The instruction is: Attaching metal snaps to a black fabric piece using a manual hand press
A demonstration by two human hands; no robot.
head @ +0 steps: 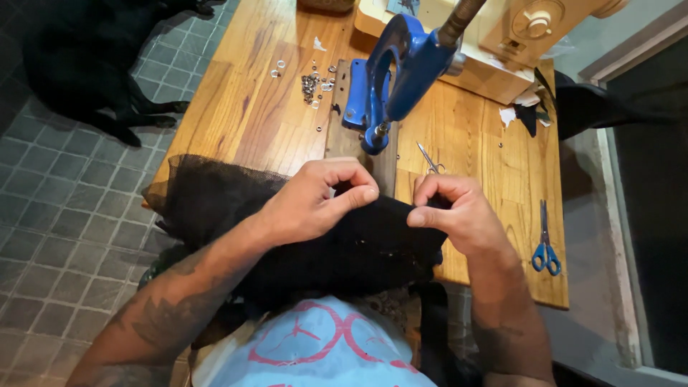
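— So, how were the hands set at that moment?

— Both were curled in on the black fabric (358,247), which lay bunched across the near edge of the wooden table (244,107) and spilled into the person's lap. The left hand (315,201) came in from the lower left, forearm angled up across the cloth, wrist slightly bent, thumb pressed against the bent forefinger so that a fold of the fabric's upper edge was pinched between them.

— And the right?

— The right hand (455,211) mirrored it, arm rising from the lower right, knuckles turned up, fingers closed in a pinch on the same edge. The two pinches sat near each other with a short stretch of cloth between them.

— What was straight ahead of them?

— A blue hand press (390,72) stood on a dark board just beyond the fabric, its punch end pointing down toward the gap between the hands. Small silver thread snips (430,161) lay beside the right knuckles.

— Anything else on the table?

— A heap of small metal eyelets (312,82) to the left of the press, blue-handled scissors (546,240) well off to the right, and a cream sewing machine (516,32) at the far edge.
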